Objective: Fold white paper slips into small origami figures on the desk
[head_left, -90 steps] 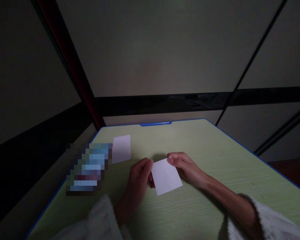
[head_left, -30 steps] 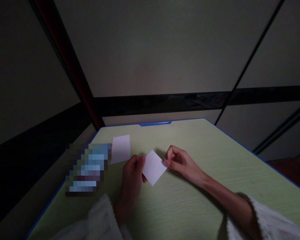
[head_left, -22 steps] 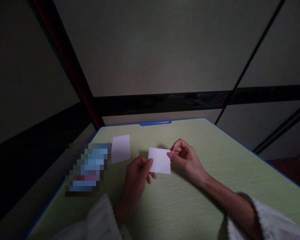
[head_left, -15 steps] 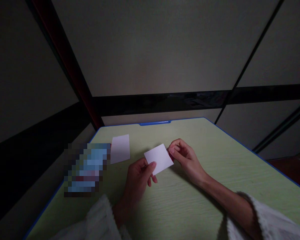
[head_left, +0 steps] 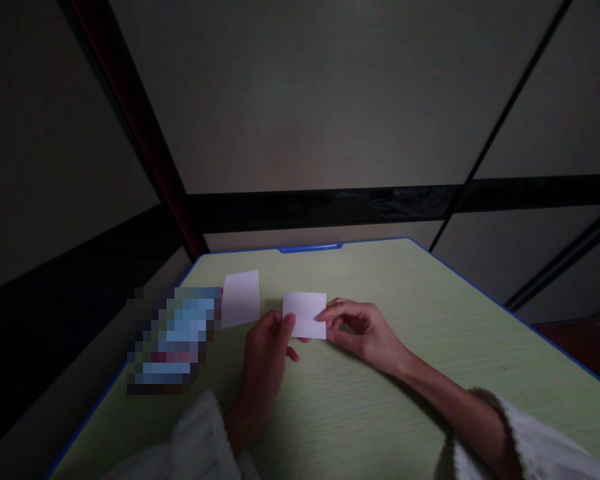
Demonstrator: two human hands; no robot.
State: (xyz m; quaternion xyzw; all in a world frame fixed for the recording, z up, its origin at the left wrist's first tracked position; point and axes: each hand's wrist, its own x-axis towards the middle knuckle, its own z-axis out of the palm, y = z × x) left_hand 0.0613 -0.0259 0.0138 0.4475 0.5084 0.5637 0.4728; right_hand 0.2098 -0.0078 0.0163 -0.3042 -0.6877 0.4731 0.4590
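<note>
A small white piece of paper (head_left: 305,313) is held up above the table, its long edges nearly level. My left hand (head_left: 267,353) pinches its left side, thumb on the front face and the other fingers behind. At its right edge is my right hand (head_left: 367,330), with a fingertip on the front face and the thumb low by the corner. Whether the right fingers grip the edge firmly is hard to tell. Left of the held piece, a second white sheet of paper (head_left: 241,297) lies flat on the table.
The light green table (head_left: 430,400) has a blue rim and a blue handle (head_left: 310,249) at its far edge. A blurred-out object (head_left: 180,333) lies at the left side of the table. Dark-banded panels (head_left: 320,100) rise behind it.
The held paper has turned from tilted to nearly level and shifted slightly left. My right hand has moved onto its right edge, with a finger now over the front.
</note>
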